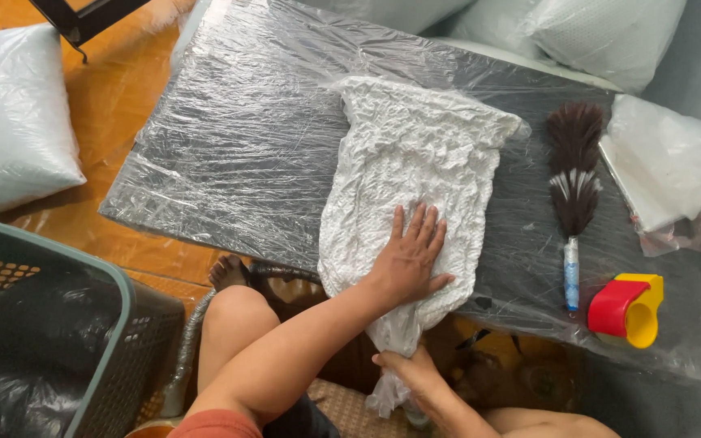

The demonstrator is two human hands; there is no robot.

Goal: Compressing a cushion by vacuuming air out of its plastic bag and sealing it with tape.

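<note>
- Near the lower middle of the frame, the left hand (408,261) lies flat, fingers spread and held on nothing, palm down on the near end of a white crinkled bag (412,174) wrapped in clear film.
- Just below it, at the counter's near edge, the right hand (410,371) has its grip pinched together on the bunched neck of the same bag, where loose film hangs down over the edge.
- From both hands the bag runs up the frame and slightly right, its long axis roughly lengthwise away from the person, widening to a broad far end near the upper middle.
- Both hands meet the bag at its near, narrow end; the left presses the body, the right holds the neck lower in the frame.
- Under the bag, the counter (245,138) is a dark board covered in wrinkled clear plastic.
- To the right of the bag, apart from it, a dark feather duster (574,186) lies lengthwise, handle toward the near edge.
- Lower right of the duster sits a red and yellow tape dispenser (628,308).
- At the lower left stands a dark green basket (115,324); white stuffed bags (10,113) lie at the upper left and top right.
</note>
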